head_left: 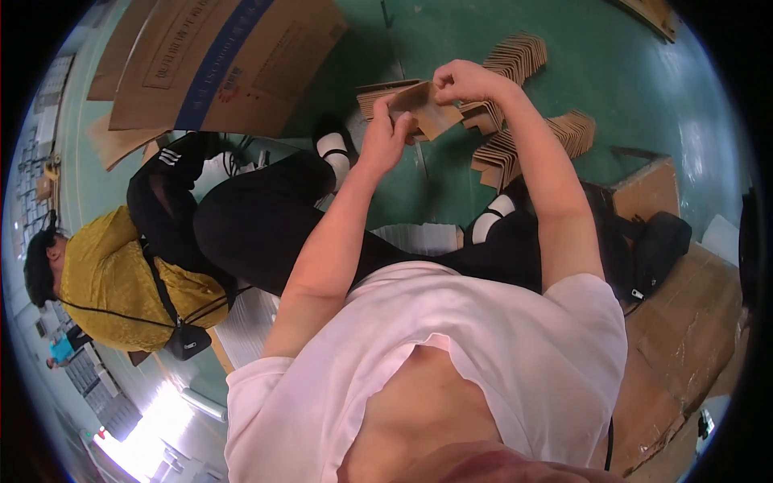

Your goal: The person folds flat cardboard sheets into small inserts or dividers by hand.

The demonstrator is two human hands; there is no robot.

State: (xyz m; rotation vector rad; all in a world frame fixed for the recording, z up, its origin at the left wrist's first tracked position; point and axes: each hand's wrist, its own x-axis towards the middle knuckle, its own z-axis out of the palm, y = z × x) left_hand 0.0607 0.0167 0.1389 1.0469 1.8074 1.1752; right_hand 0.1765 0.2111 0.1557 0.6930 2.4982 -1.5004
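1. Left hand (385, 135) and right hand (465, 80), both closed, grip one folded cardboard piece (427, 109) held between them at 12 o'clock above the lap.
2. Stacks of folded cardboard pieces (515, 145) lie on the green floor (628, 72) at 1 o'clock.
3. A large flattened carton (225, 56) lies at 11 o'clock.
4. A co-worker in a yellow top (113, 282) sits at 9 o'clock.

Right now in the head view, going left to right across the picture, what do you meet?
Person in a yellow top → black shoulder bag → left hand → small folded cardboard piece held in both hands → right hand → stacks of folded cardboard on the green floor → black bag.
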